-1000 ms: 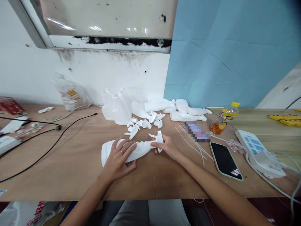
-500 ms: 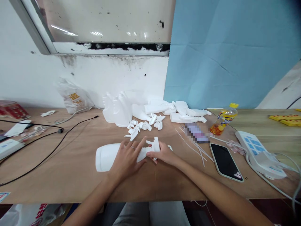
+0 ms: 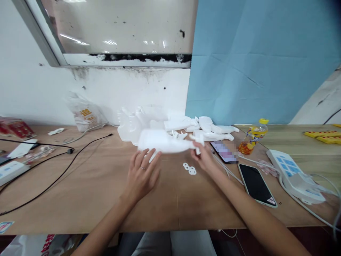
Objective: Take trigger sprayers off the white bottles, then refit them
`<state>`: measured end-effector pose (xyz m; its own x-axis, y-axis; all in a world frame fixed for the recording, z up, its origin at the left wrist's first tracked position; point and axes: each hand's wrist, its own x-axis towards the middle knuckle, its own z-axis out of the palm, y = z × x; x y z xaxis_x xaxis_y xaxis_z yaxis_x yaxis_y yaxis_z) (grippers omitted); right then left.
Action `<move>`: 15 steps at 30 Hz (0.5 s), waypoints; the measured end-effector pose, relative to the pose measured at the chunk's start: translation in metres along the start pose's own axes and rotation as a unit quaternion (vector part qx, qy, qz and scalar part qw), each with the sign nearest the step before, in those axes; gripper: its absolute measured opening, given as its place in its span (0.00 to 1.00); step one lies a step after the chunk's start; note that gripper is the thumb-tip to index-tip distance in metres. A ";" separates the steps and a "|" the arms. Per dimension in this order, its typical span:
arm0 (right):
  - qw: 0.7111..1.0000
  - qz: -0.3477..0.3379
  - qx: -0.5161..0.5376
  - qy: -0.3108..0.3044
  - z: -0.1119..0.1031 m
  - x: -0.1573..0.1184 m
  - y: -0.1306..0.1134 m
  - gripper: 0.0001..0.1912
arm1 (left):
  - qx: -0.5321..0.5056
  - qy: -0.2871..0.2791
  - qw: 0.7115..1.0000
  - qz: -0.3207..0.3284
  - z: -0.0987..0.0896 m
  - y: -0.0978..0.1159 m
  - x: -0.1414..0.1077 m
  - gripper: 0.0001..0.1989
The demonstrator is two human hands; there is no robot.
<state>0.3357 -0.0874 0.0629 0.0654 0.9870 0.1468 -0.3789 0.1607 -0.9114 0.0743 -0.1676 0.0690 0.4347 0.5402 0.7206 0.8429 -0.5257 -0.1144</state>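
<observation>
A white spray bottle point(image 3: 166, 141), blurred by motion, lies sideways in the air with its base to the left. My right hand point(image 3: 204, 156) is closed round its trigger head at the right end. My left hand point(image 3: 144, 170) is open, fingers apart, just under the bottle's base; whether the fingertips touch it I cannot tell. Behind the bottle are loose white trigger heads point(image 3: 180, 135), partly hidden by it. Several white ring washers point(image 3: 190, 168) lie on the table between my hands.
White bottles point(image 3: 125, 124) stand by the wall, and others point(image 3: 213, 128) lie to their right. Thin white tubes point(image 3: 225, 167), a phone point(image 3: 257, 185), a second phone point(image 3: 222, 151), a drink bottle point(image 3: 254, 137) and a power strip point(image 3: 293, 174) are at right. A black cable point(image 3: 66, 167) crosses the left.
The spray bottle has been lifted off the table and moved away from me, carried by my right hand. My left hand has come off the bottle's body. The ring washers are now uncovered.
</observation>
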 end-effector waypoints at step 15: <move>0.999 -0.016 0.023 0.029 -0.035 0.108 -0.012 0.16 | -0.064 -0.165 0.968 -0.177 0.062 -0.052 -0.011 0.23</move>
<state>0.3792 0.0173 0.0763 0.1307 0.9798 0.1516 -0.4183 0.1932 -0.8876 0.0455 -0.1051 0.0249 0.2222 0.8709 0.4383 0.9202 -0.3359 0.2009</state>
